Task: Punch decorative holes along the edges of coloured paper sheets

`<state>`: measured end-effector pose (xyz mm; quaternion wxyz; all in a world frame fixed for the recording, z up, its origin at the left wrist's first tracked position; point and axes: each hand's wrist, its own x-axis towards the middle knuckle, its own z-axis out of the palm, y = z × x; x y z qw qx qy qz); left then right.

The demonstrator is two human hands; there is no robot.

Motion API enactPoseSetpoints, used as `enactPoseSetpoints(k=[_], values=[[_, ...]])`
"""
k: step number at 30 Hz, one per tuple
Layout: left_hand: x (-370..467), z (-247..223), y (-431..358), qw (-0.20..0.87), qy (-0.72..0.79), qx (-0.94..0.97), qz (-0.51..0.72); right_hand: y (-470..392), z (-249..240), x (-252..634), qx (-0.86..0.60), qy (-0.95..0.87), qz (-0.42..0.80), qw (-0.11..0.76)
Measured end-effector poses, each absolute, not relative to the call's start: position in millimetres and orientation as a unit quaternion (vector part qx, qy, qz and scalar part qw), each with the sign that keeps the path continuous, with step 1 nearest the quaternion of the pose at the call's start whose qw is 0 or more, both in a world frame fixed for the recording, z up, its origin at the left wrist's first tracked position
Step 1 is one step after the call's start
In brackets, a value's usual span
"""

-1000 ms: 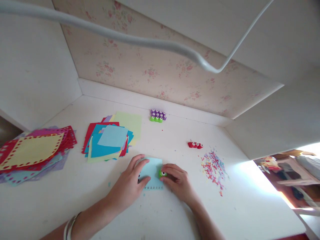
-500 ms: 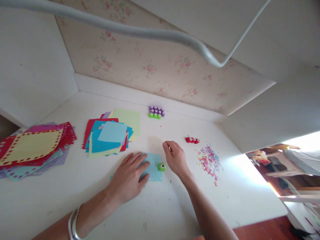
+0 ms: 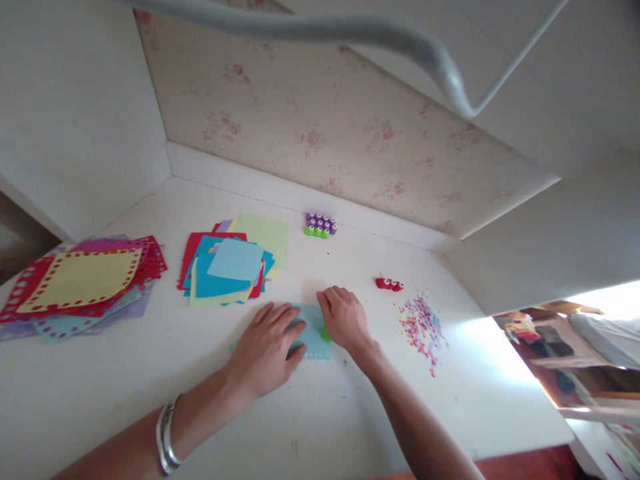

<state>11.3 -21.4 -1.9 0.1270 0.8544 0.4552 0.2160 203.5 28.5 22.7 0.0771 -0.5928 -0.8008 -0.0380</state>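
My left hand [image 3: 267,347] lies open and flat, its fingers spread over a light blue sheet of paper [image 3: 311,320] on the white tabletop. Small punched holes run along the sheet's lower edge. A green paper punch [image 3: 325,335] sits at the right edge of this sheet, mostly covered by my right hand [image 3: 343,317]. That hand is closed in a fist, over the punch and apparently pressing down on it. The fist hides the top of the punch.
Coloured paper [image 3: 235,260] is stacked behind my left hand; hole-bordered sheets [image 3: 83,280] pile at far left. Purple and green punches [image 3: 321,225] stand near the back wall. Red punches [image 3: 389,284] and scattered confetti [image 3: 421,327] lie right. A pale tube [image 3: 350,28] crosses overhead.
My right fist has moved left and onto the green punch, which was uncovered beside it before. My left hand stays on the sheet. The view has shifted slightly.
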Motion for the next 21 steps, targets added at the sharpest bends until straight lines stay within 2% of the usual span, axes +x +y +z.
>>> enactPoseSetpoints(k=[8, 21], values=[[12.3, -4.4, -21.9, 0.125, 0.458, 0.852, 0.221, 29.3, 19.4, 203.0, -0.608, -0.793, -0.03, 0.008], [13.7, 0.1, -22.6, 0.124, 0.46, 0.848, 0.231, 27.6, 18.8, 201.4, -0.598, -0.801, -0.016, -0.024]])
